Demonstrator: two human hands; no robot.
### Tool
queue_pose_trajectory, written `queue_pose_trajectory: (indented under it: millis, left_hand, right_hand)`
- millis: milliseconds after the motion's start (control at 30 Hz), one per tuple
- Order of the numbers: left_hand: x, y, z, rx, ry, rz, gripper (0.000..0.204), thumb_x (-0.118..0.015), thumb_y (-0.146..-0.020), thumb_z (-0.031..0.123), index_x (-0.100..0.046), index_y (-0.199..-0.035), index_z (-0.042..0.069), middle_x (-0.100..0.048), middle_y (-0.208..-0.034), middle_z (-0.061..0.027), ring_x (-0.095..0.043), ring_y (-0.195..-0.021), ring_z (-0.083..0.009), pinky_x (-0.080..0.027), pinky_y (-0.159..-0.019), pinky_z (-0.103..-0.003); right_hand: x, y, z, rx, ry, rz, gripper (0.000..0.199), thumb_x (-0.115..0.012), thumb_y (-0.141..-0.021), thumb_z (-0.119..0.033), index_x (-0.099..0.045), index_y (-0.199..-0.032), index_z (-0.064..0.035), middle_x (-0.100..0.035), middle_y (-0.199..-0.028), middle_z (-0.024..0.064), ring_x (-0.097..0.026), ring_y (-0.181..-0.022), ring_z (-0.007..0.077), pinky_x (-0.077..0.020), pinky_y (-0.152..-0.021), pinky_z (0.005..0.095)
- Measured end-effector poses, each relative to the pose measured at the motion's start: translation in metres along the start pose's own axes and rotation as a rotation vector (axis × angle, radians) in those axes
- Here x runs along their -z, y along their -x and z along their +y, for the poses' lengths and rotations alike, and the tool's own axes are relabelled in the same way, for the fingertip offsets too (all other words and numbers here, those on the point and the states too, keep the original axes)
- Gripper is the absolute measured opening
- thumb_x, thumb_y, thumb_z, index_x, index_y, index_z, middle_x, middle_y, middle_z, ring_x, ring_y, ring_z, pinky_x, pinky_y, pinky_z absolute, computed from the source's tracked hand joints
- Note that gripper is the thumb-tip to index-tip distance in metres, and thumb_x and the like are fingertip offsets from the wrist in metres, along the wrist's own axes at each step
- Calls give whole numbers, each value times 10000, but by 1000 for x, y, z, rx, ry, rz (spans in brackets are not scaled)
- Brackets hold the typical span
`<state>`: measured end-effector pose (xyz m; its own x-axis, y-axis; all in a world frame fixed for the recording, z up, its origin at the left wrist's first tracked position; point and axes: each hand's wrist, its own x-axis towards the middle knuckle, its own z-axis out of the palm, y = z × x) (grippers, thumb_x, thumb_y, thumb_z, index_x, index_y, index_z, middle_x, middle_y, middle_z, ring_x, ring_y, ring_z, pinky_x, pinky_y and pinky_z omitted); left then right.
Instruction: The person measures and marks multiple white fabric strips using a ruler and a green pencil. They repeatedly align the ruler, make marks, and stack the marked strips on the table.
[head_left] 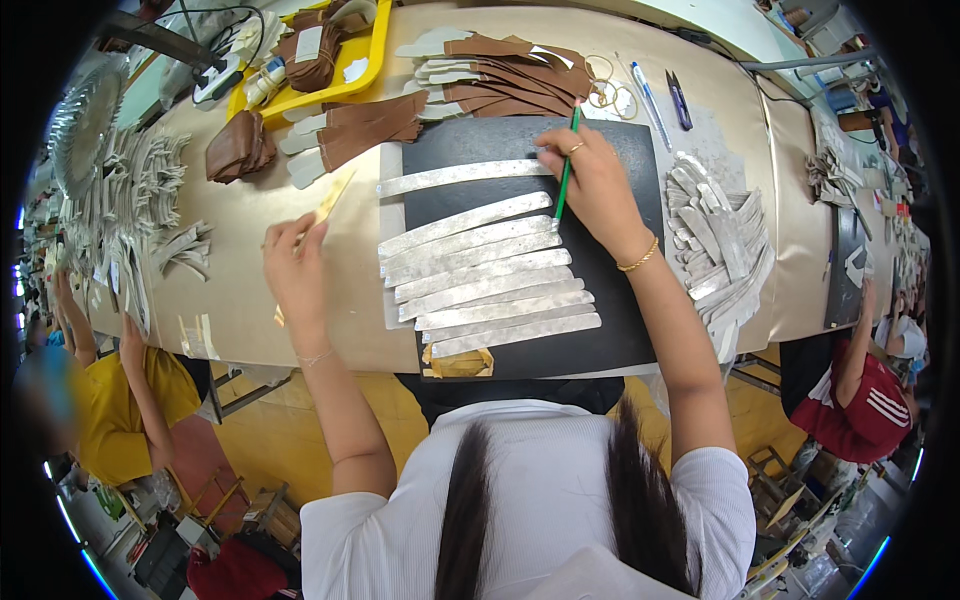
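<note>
My left hand (297,265) is closed on a narrow pale-yellow strip (328,203), held slantwise left of a black board (625,290). My right hand (600,185) grips a green pencil (566,178), its fingertips at the right end of a long grey-white strip (460,178) lying across the far part of the board. Nearer me, several similar mottled strips (490,268) overlap in a fanned row. At the board's near edge sits a tan, tape-like patch (460,364).
Brown leather pieces (510,75) with pale ends lie beyond the board. A yellow tray (375,60) stands far left. More grey strips (715,235) are heaped at right, near a blue pen (650,100) and thread snips (679,100). Co-workers sit on both sides.
</note>
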<state>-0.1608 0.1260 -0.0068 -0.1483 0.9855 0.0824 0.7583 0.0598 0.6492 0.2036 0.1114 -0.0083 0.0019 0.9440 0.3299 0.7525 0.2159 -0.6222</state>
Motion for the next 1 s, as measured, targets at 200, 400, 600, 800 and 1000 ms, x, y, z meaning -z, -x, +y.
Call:
queue_pose_trajectory:
  millis: [200, 400, 600, 800, 1000]
  left_hand:
    - [1, 15, -34, 14, -151, 127, 449, -807, -870, 238, -700, -1259, 41, -600, -1194, -149, -566, -1124, -298, -485, -948, -401]
    - [-26, 12, 49, -356, 70, 53, 424, -814, -852, 248, -719, -1212, 46, -576, -1307, -142, -552, -1154, -285, -466, -937, -380]
    - [-11, 0, 63, -230, 193, -453, 215, -785, -868, 226, -739, -938, 28, -680, -1134, -84, -604, -1019, -220, -486, -815, -347]
    - [-22, 8, 75, -289, 147, -542, 216, -798, -858, 177, -711, -941, -2, -644, -886, -68, -576, -745, -193, -470, -699, -313]
    - [-34, 15, 68, -320, 25, -446, 245, -789, -850, 197, -715, -964, -7, -638, -827, -125, -640, -845, -300, -506, -767, -369]
  right_hand:
    - [-9, -6, -2, 47, 203, -121, 192, -769, -874, -199, -667, -992, -87, -627, -937, 99, -598, -943, 311, -444, -845, 426]
    - [3, -21, -35, 254, -148, -351, 184, -754, -863, -151, -604, -897, -49, -648, -816, 103, -638, -801, 313, -469, -783, 418]
    - [24, -20, -51, -26, -278, -503, 154, -742, -883, -184, -646, -943, -79, -676, -839, 80, -671, -832, 283, -482, -763, 402]
    - [8, 7, -30, -62, 54, -433, 166, -742, -890, -200, -672, -998, -97, -688, -938, 73, -657, -925, 258, -402, -920, 437]
    - [3, 14, -27, 110, 194, -337, 138, -737, -887, -194, -665, -963, -104, -679, -940, 64, -640, -890, 270, -386, -935, 465]
